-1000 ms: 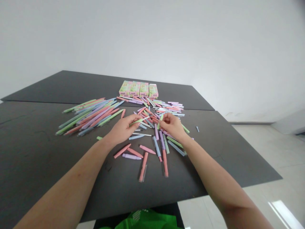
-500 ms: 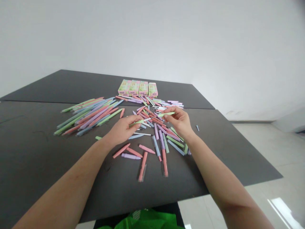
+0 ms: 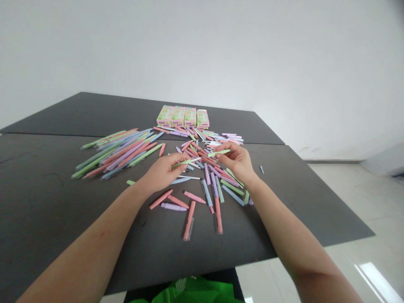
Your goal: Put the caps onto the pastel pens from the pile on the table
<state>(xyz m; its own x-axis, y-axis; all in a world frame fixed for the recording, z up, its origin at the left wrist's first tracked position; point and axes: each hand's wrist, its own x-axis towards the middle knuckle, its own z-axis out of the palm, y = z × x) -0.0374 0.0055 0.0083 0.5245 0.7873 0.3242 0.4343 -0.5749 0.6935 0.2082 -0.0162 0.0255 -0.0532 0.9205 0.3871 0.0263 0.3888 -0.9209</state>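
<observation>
My left hand (image 3: 164,171) is closed in a pinch around a light green pen part (image 3: 185,162), from which a thin white refill (image 3: 196,159) points right. Between the thumb and fingers of my right hand (image 3: 235,158) is a light green pen barrel piece (image 3: 219,153), tilted slightly. The refill's tip is at or very near the left end of that piece; whether it has entered cannot be made out. Under and around both hands lie loose pen parts (image 3: 206,174) in pink, purple, green and blue.
To the left lies a heap of long pens (image 3: 120,153). Several small pink-and-green boxes (image 3: 178,116) stand in a row at the back. Near me are separate pink barrels (image 3: 189,221) on the dark table (image 3: 57,202). A small blue piece (image 3: 261,169) sits to the right.
The green piece in my right hand has shifted slightly left and down, and the gap between it and the refill tip has narrowed. My left hand has barely moved.
</observation>
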